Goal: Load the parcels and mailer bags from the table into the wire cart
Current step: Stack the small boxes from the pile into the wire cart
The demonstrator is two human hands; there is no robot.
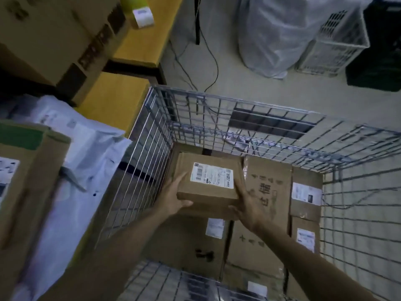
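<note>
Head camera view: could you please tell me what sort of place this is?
Probably a parcel dispatch or mailroom area: a wire cart holding labelled cardboard parcels, white mailer bags lying on the yellow table, and a roll of labels nearby.

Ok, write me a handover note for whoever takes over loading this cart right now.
Hands: left hand and right hand both grip the labelled cardboard parcel at its near corners, inside the wire cart, toward its far left corner.
Done: several cardboard boxes already lie in the cart.
Left: set this parcel down, then load the white mailer bags and the brown box piled on the yellow table at the left.
</note>
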